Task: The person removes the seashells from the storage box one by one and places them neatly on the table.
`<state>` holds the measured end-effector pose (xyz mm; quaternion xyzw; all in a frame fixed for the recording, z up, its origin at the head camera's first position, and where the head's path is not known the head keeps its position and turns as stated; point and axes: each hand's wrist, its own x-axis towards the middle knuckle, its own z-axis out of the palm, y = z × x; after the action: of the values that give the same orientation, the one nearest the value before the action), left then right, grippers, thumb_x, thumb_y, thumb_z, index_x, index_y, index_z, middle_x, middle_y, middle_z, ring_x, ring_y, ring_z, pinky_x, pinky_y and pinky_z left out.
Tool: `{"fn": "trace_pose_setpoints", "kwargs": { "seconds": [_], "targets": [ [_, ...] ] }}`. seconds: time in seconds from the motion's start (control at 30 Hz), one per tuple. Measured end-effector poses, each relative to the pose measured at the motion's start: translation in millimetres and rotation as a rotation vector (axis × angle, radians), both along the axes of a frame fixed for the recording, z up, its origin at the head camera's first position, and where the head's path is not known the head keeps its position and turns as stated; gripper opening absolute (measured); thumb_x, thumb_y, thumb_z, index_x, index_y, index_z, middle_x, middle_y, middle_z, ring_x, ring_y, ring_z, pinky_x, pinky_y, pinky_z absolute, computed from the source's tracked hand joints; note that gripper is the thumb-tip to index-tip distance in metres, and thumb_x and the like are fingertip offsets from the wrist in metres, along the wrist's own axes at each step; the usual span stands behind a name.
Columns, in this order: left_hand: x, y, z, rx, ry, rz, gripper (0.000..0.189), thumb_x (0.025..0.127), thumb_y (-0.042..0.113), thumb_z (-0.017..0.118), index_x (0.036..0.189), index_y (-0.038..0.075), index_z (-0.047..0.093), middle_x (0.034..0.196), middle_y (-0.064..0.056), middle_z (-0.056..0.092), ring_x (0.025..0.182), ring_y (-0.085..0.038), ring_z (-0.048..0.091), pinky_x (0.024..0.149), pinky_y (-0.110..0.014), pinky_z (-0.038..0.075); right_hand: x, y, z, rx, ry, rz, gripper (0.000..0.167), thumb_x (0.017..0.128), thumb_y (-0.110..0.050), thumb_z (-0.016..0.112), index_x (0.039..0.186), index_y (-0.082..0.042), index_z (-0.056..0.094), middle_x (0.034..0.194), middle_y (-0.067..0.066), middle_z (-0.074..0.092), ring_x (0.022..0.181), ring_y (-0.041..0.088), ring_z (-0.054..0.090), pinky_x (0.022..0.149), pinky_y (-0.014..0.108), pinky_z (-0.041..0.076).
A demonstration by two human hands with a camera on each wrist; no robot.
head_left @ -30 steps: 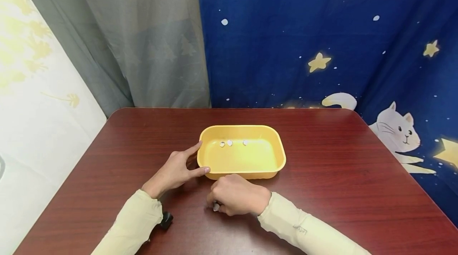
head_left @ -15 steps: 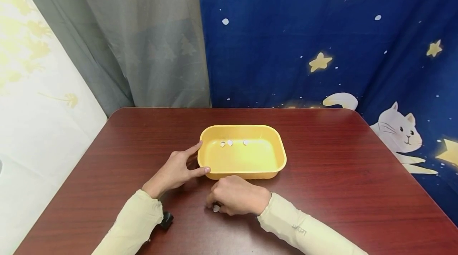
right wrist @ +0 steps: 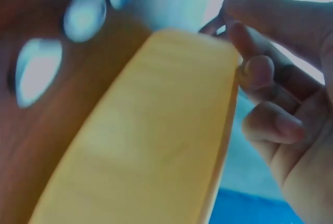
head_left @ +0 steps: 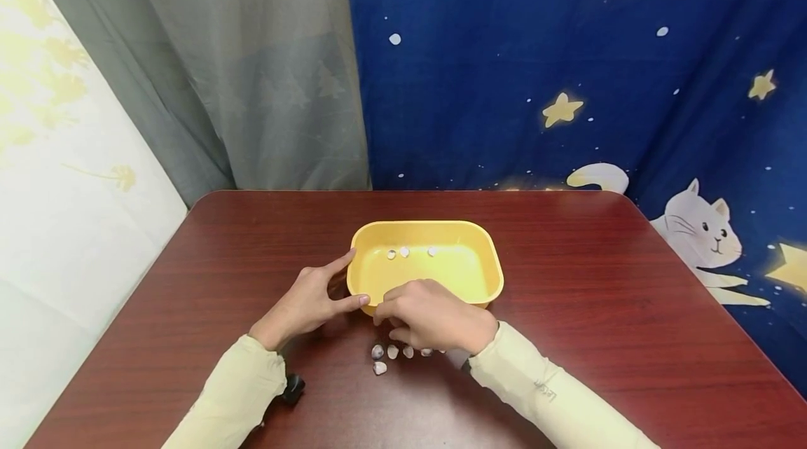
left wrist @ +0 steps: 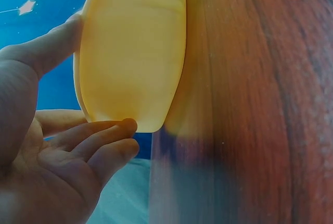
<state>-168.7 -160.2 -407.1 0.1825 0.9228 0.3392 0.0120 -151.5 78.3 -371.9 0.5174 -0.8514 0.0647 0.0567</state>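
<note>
A yellow plastic basin (head_left: 435,226) stands mid-table, with three small whitish pebbles (head_left: 405,251) inside. My left hand (head_left: 309,300) holds its near left corner, the thumb and fingers spread along the rim; the left wrist view shows the fingers (left wrist: 112,135) against its end wall. Over the near rim is my right hand (head_left: 431,312), fingers bent together. In the right wrist view a pale speck shows by its fingertips (right wrist: 257,70), apparently a pebble mostly hidden by them. Below the right hand, several more pebbles (head_left: 380,368) lie on the table, partly covered by its wrist.
The dark red wooden table (head_left: 580,281) reaches back to a grey curtain (head_left: 296,85) and a blue star-patterned curtain (head_left: 473,85). A white curtain (head_left: 76,225) hangs at the left. A black wrist device (head_left: 292,389) sits under the left sleeve.
My right hand has risen from the table to the basin's near rim, uncovering the row of pebbles beneath. My left hand and the basin have stayed in place.
</note>
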Motion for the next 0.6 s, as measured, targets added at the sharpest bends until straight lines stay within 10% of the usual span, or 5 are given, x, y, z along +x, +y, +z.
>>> {"fn": "trace_pose_setpoints", "kwargs": {
  "seconds": [0.27, 0.6],
  "targets": [
    [-0.1, -0.3, 0.1, 0.016, -0.026, 0.000, 0.093, 0.085, 0.047, 0.078, 0.156, 0.006, 0.034, 0.155, -0.014, 0.046, 0.138, -0.027, 0.054, 0.109, -0.045, 0.049, -16.8, 17.0, 2.3, -0.183, 0.119, -0.043, 0.011, 0.083, -0.017, 0.081, 0.093, -0.018, 0.075, 0.083, -0.008, 0.070, 0.067, 0.002, 0.058, 0.063, 0.019, 0.051],
    [0.5, 0.6, 1.3, 0.026, -0.041, -0.004, 0.094, 0.085, 0.047, 0.078, 0.157, 0.006, 0.033, 0.156, -0.014, 0.045, 0.136, -0.025, 0.055, 0.108, -0.043, 0.050, -47.1, 36.9, -6.6, -0.152, 0.077, -0.238, 0.014, 0.082, -0.015, 0.080, 0.096, -0.017, 0.076, 0.089, -0.006, 0.072, 0.071, 0.009, 0.063, 0.065, 0.027, 0.053]
  ]
}}
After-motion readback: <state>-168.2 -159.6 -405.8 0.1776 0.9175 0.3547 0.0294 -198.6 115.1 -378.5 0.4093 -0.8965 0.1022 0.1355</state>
